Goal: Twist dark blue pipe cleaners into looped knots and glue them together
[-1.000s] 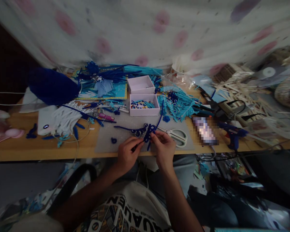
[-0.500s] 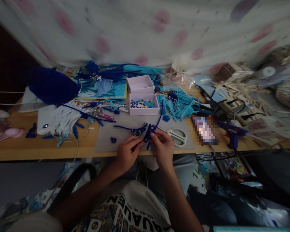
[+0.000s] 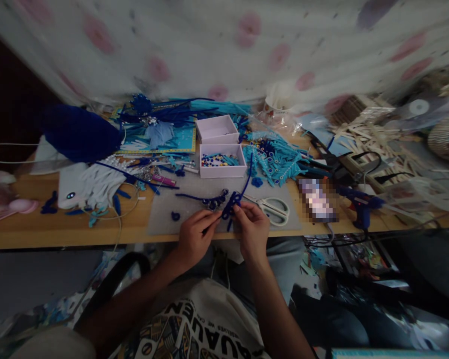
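Between my two hands is a dark blue pipe cleaner (image 3: 227, 211) bent into several loops, with a long straight end rising at the upper right. My right hand (image 3: 253, 227) pinches its right side between thumb and fingers. From the left, the closed fingertips of my left hand (image 3: 197, 234) press on the looped piece's lower left edge. Just behind the left fingertips lies a dark blue piece with silvery beads (image 3: 216, 200). White-handled scissors (image 3: 276, 211) lie beside my right hand. A small blue coil (image 3: 175, 216) rests on the grey mat (image 3: 162, 204).
Behind the hands stand a white box of beads (image 3: 223, 172) and a white lid (image 3: 217, 130). To the right are a phone (image 3: 317, 200), a blue glue gun (image 3: 360, 202) with cables, and scattered wooden sticks (image 3: 370, 142). White and blue pieces (image 3: 93, 187) lie at left.
The hands and the looped pipe cleaner stay almost in place. My left hand has shifted very slightly left; the whole view has moved a little.
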Tool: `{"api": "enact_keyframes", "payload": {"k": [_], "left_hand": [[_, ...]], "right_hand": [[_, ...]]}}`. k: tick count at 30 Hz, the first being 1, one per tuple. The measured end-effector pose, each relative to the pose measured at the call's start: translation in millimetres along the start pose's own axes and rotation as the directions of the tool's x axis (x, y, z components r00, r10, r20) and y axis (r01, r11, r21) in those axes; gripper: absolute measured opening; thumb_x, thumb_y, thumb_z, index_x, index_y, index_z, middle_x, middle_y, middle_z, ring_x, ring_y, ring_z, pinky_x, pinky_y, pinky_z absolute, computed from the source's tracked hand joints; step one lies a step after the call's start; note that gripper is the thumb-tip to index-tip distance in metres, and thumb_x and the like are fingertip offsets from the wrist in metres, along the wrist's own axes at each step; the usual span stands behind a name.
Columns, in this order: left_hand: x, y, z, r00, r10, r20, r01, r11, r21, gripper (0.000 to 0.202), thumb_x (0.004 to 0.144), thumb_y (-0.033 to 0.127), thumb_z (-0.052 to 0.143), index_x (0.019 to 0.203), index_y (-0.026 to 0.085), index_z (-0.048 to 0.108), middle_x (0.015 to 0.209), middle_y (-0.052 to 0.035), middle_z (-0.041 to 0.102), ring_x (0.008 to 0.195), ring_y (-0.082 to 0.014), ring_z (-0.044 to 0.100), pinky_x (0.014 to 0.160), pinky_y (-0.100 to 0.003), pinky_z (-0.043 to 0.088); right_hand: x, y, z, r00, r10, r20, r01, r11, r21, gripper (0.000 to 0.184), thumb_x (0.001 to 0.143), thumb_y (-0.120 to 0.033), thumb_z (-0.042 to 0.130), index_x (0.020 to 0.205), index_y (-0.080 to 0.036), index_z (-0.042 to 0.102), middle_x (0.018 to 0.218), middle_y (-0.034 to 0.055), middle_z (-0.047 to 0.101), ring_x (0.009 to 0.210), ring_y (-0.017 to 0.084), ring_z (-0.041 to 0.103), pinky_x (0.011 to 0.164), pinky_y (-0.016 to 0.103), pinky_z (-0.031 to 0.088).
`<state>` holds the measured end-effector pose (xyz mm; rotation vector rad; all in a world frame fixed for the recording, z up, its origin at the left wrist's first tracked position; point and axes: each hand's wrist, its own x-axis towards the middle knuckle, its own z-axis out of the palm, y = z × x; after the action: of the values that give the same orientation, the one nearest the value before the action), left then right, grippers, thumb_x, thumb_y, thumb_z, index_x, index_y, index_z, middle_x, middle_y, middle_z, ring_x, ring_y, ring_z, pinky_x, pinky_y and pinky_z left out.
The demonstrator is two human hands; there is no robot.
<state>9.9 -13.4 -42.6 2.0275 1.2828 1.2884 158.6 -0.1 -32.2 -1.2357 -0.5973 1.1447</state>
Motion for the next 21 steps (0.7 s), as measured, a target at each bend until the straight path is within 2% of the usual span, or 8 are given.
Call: {"api": "enact_keyframes", "payload": {"k": [6, 13, 17, 21], "left_hand": [[7.7, -2.5, -4.2, 0.999, 0.049, 0.018, -0.049, 0.998, 0.044, 0.025, 0.095, 0.015, 0.062, 0.115, 0.019, 0.076, 0.096, -0.0083, 0.077, 0.088, -0.0188, 0.072, 0.080, -0.031, 0.058], [29.2, -9.2, -17.7, 0.990, 0.088, 0.109, -0.090, 0.996, 0.017, 0.027, 0.094, 0.015, 0.063, 0.116, 0.021, 0.077, 0.096, -0.0073, 0.078, 0.084, -0.0178, 0.074, 0.077, -0.028, 0.059], [44.8, -17.1, -27.8, 0.977, 0.142, 0.161, -0.152, 0.987, 0.051, 0.025, 0.094, 0.017, 0.064, 0.114, 0.022, 0.078, 0.093, -0.0063, 0.078, 0.080, -0.0168, 0.074, 0.073, -0.026, 0.058], [57.9, -25.4, -35.7, 0.961, 0.163, 0.222, -0.172, 0.985, 0.021, 0.025, 0.094, 0.019, 0.064, 0.114, 0.022, 0.078, 0.095, -0.0062, 0.079, 0.083, -0.0167, 0.074, 0.075, -0.026, 0.059]], "right_hand": [[-0.8, -0.7, 2.6, 0.999, -0.043, -0.004, 0.043, 0.998, 0.040, 0.033, 0.065, -0.036, 0.088, 0.088, -0.019, 0.071, 0.073, -0.0008, 0.072, 0.064, 0.014, 0.063, 0.063, 0.028, 0.051], [3.3, -4.4, 14.1, 0.983, -0.182, -0.003, 0.182, 0.983, -0.017, 0.048, 0.076, -0.033, 0.080, 0.119, -0.020, 0.065, 0.072, -0.0029, 0.069, 0.066, 0.014, 0.063, 0.066, 0.027, 0.049], [8.9, -3.2, 21.8, 0.976, -0.216, 0.001, 0.216, 0.976, -0.016, 0.041, 0.077, -0.032, 0.079, 0.114, -0.020, 0.068, 0.073, -0.0020, 0.068, 0.068, 0.015, 0.063, 0.066, 0.027, 0.049], [12.4, 0.9, 28.8, 0.972, -0.234, -0.027, 0.234, 0.972, -0.010, 0.036, 0.077, -0.033, 0.079, 0.109, -0.021, 0.070, 0.075, -0.0015, 0.069, 0.068, 0.015, 0.063, 0.064, 0.027, 0.050]]}}
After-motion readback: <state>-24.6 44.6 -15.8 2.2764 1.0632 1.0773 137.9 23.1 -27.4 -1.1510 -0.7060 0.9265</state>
